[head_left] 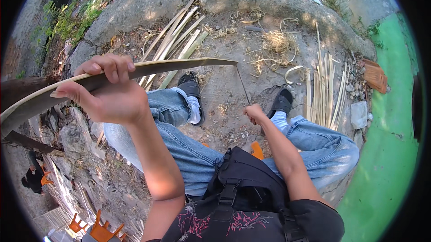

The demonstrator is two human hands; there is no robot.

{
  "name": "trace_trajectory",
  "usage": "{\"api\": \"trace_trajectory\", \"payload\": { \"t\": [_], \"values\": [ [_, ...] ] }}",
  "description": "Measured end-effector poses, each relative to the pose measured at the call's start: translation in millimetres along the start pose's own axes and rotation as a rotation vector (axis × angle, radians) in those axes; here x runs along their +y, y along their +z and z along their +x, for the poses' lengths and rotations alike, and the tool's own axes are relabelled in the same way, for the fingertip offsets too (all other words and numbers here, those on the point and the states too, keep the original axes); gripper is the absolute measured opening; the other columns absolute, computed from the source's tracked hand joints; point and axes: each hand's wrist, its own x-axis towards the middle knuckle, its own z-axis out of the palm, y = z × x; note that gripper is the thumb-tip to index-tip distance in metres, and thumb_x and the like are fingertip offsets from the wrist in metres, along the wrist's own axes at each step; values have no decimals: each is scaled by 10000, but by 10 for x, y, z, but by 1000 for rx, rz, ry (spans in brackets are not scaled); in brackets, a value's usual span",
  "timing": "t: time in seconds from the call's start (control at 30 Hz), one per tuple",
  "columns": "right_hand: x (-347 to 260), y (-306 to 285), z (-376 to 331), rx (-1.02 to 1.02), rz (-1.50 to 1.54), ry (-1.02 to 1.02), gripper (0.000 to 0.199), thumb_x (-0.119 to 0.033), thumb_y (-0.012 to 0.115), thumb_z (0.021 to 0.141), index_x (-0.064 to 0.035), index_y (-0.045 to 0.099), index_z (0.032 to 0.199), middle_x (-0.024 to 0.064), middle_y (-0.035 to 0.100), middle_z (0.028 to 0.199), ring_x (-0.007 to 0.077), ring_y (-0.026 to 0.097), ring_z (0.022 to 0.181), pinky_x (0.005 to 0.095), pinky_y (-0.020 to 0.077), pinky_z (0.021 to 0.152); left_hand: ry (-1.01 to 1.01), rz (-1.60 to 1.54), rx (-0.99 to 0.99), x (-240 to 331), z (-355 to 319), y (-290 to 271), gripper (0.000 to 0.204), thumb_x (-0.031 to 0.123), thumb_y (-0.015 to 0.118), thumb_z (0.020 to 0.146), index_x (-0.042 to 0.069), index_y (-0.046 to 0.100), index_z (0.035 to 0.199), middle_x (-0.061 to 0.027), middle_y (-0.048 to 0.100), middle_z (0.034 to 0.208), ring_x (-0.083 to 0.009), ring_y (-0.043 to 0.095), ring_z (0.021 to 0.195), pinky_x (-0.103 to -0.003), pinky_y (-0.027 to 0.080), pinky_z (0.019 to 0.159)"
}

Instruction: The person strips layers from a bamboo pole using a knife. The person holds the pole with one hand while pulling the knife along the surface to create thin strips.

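Head view: ahead-left of the bag [244, 168], the fingers of the left hand [112, 96] are pinching a long strip [179, 65], whose tip [224, 62] could be whipping free if the right hand [256, 114], fingers clenching a thin dark piece [243, 85], is slipping.

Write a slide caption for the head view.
Left grip on a long, curved strip; right grip on a thin, dark piece; pale strips lie on the ground nearby.

Blue jeans [314, 152], apparently black sandals [282, 101]
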Motion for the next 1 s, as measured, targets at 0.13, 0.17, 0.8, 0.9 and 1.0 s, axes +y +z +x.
{"api": "trace_trajectory", "payload": {
  "t": [0.13,0.17,0.8,0.9,1.0],
  "values": [
    [-555,-287,-474,-71,82,22,251,-171,632,712,-28,492,561,68,467,491,164,424,360,308,277,318,-3,-99,-153,2,34,-14,759,729,274,829,17,540,831,-69,412,651,-175,390,623,-330,354,621],
    [-646,-351,-597,-6,28,-52,267,-190,635,714,-32,488,558,57,468,491,161,432,362,300,289,325,-17,-204,-238,-13,46,-27,794,713,235,847,-14,545,926,-92,432,738,-199,412,701,-352,367,695],
    [-1289,-824,-2652,378,-428,-673,401,-295,666,753,48,497,635,160,489,517,269,451,481,390,390,527,-2,264,-154,1,83,255,366,94,403,956,-54,309,1278,-215,533,1172,-271,576,1043,-349,464,891],
    [-1409,-786,-2745,336,-352,-695,396,-295,661,765,39,499,626,113,446,492,205,398,461,368,359,493,36,484,-354,-35,78,207,543,-21,407,914,10,148,1390,-224,441,1285,-271,520,1131,-350,442,926],
    [-1478,-781,-2818,330,-256,-737,380,-286,661,775,22,500,620,62,412,484,144,359,465,336,325,464,-60,494,-440,-44,23,238,581,-38,399,910,46,112,1408,-216,446,1286,-263,529,1118,-353,434,944]
  ]
}}
